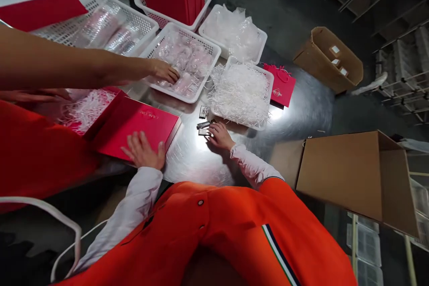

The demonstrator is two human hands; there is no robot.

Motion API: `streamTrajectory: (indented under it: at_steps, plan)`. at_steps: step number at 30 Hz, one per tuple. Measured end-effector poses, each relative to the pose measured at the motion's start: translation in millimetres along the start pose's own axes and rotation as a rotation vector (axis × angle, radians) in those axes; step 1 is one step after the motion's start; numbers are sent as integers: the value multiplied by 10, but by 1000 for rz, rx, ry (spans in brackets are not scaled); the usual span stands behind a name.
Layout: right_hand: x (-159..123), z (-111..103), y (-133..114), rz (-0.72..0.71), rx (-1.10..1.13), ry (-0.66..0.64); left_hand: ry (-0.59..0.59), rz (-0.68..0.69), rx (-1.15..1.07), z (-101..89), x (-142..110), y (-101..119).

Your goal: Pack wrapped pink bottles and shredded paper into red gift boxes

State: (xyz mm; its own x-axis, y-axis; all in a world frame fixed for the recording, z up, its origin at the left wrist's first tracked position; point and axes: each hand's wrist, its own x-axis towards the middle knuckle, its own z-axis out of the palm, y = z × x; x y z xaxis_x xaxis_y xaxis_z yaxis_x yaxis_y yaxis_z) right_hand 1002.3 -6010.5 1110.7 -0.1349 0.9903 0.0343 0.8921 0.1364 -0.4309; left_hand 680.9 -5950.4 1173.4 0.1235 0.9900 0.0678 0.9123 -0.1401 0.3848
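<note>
"How far along do things stand?"

"A red box (pixel 147 118) appears closed on the metal surface (pixel 187 161), printed face up; its contents can't be seen. Three small dark-edged pieces (pixel 203 124) lie loose outside it. Alongside, an open red box (pixel 105 114) shows shredded paper (pixel 89 109), so I judge that one unfinished."

"And your hands?"

"My left hand (pixel 144 149) rests flat on the closed box, fingers spread, clutching nothing. My right hand (pixel 221 136) reaches the loose pieces, which sit at its fingertips, between my two hands; whether it grips one, I cannot tell."

"What is around them?"

"A white basket (pixel 271 87) heaped with paper strands stands just beyond my right hand, while a co-worker's hand (pixel 166 71) dips among wrapped items in another."
</note>
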Motion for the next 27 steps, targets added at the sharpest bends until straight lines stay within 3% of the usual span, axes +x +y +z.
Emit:
streamTrajectory:
  at_steps: [4,6,9,12,15,18,21,24,27]
  plan:
    - [217,-389,108,-59,12,228,-202,31,107,166,497,367]
    - [545,-730,287,-18,14,324,-337,-9,187,195,700,464]
    - [1247,-1267,675,127,81,431,-408,-2,216,192,838,716]
    - [1954,-1680,1025,318,138,385,-411,240,38,266,951,1236]
    - [2414,-1871,1186,449,133,240,-343,445,-133,458,1243,1880]
    - [2617,-1850,1216,507,111,155,-262,558,-149,667,1632,2428]
    - [2677,-1792,1257,528,109,119,-320,586,5,885,1838,2779]
    - [2651,-1909,1364,532,111,139,-482,586,109,1172,1746,2958]
    - [2554,-2270,1524,503,109,358,-593,634,77,1468,1533,3067]
